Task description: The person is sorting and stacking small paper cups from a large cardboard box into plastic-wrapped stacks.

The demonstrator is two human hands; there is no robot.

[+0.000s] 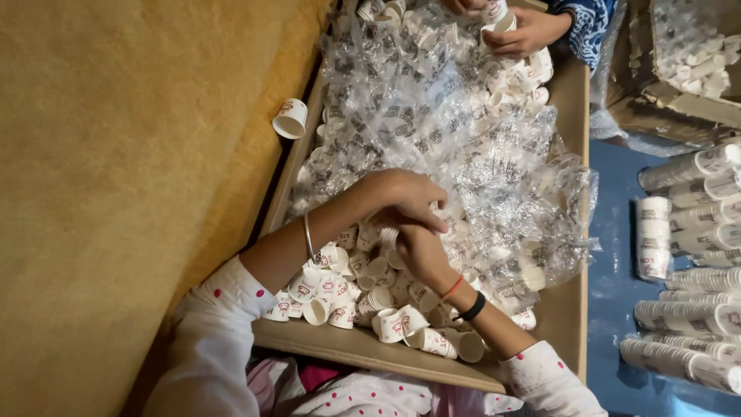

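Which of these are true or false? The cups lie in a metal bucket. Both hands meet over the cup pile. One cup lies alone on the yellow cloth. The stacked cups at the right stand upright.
1. False: the small paper cups lie in a shallow cardboard box.
2. True: the left hand and right hand meet over the pile.
3. True: a single cup lies on the yellow cloth.
4. False: the wrapped cup stacks lie on their sides on the blue floor.
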